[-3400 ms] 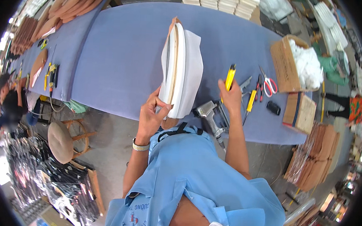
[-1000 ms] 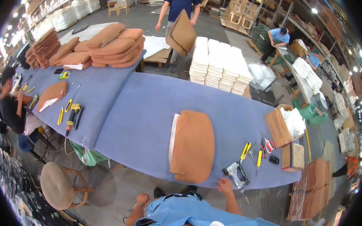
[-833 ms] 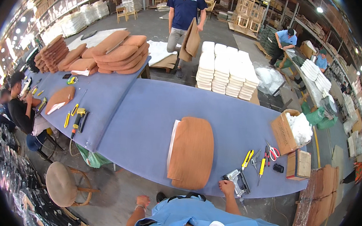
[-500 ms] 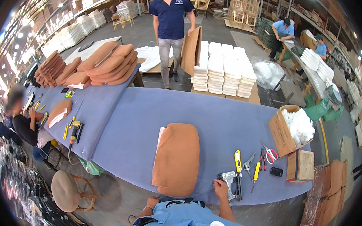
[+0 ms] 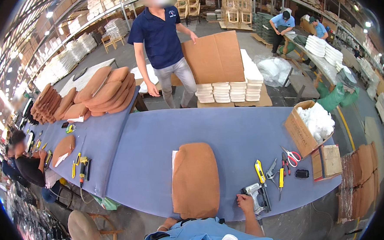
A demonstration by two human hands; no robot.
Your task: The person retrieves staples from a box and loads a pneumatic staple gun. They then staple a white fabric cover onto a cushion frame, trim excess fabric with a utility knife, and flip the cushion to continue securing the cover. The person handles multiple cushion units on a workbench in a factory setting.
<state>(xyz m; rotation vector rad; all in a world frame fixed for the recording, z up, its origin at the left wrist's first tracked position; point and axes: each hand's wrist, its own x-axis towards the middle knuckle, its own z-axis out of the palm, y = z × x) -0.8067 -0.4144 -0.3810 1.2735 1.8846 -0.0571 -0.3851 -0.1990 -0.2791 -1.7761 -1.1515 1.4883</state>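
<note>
A brown fabric-covered cushion pad (image 5: 196, 181) lies on the blue table (image 5: 156, 131) in front of me, white material showing along its left edge. My left hand (image 5: 168, 224) is at the near table edge, by the cushion's lower left corner; its fingers are mostly hidden. To the right of the cushion, my right hand (image 5: 245, 203) rests with curled fingers right beside a silver staple gun (image 5: 257, 196). The gun lies on the table and my hand is not wrapped round it.
Beyond the gun lie a yellow cutter (image 5: 260, 171), a grey air gun (image 5: 271, 170), a yellow-handled screwdriver (image 5: 281, 179), scissors (image 5: 293, 157) and a black object (image 5: 302, 173). A carton of white stuffing (image 5: 302, 132) stands at right. Brown cushions (image 5: 109, 91) are piled left. Opposite, a person holds cardboard (image 5: 217, 58).
The person opposite has stepped left, leaning, and swung the cardboard sheet out broadside before the white stacks. My view has shifted slightly; my hands stay by the cushion and staple gun.
</note>
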